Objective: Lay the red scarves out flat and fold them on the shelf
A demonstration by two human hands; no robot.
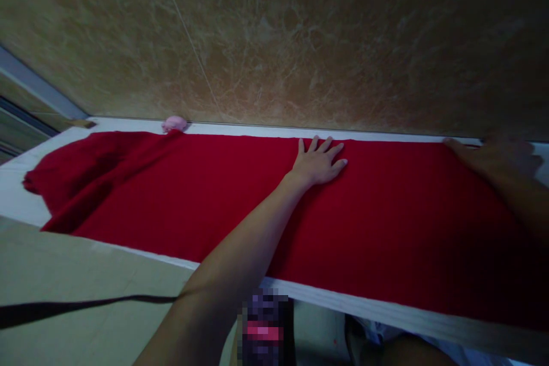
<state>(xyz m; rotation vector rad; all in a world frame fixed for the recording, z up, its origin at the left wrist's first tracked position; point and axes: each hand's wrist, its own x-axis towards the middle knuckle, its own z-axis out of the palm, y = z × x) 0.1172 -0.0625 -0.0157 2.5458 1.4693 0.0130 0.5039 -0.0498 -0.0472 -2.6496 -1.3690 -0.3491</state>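
Note:
A long piece of red fabric (231, 194) lies along a narrow white board (386, 300). Most of it is smooth, but its left end is bunched into folds. My left hand (318, 161) rests flat on the fabric near its far edge, fingers spread. Farther right, my right hand (497, 154) is at the far edge of the fabric, blurred by motion. Its thumb side touches or nearly touches the cloth, and I cannot make out how the other fingers are set.
A small pink object (174, 123) sits at the back of the board, against the fabric's far edge. Behind rises a brown marbled tile wall (274, 40). A small brown block (83, 123) lies at the far left corner. A dark strap (86, 306) crosses the lower left.

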